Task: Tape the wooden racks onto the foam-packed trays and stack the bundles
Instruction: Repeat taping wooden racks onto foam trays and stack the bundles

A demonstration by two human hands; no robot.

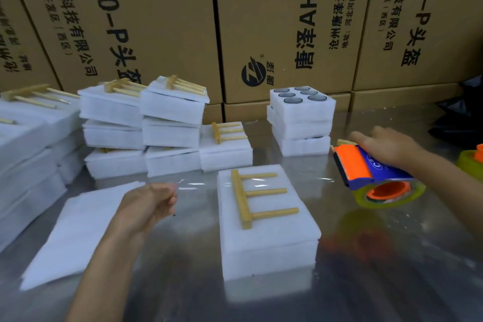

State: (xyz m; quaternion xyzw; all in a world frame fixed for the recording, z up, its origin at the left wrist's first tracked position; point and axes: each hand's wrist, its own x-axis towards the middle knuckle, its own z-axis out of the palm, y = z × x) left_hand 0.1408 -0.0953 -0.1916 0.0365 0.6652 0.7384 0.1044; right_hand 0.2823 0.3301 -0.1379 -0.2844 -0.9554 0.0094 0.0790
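Note:
A white foam-packed tray (269,238) lies on the metal table in front of me, with a three-pronged wooden rack (248,197) flat on top. A strip of clear tape (198,185) stretches across the rack from left to right. My left hand (149,204) pinches the tape's free end, left of the tray. My right hand (386,146) grips an orange and blue tape dispenser (366,172) with a yellowish roll, right of the tray. Finished bundles (170,123) with racks on top are stacked behind.
A loose foam sheet (75,230) lies at the left. More foam stacks (26,144) fill the far left. A stack of trays with round dark-rimmed cups (300,117) stands at the back right. Cardboard boxes (274,21) wall the back. Another tape roll (473,162) sits at the right edge.

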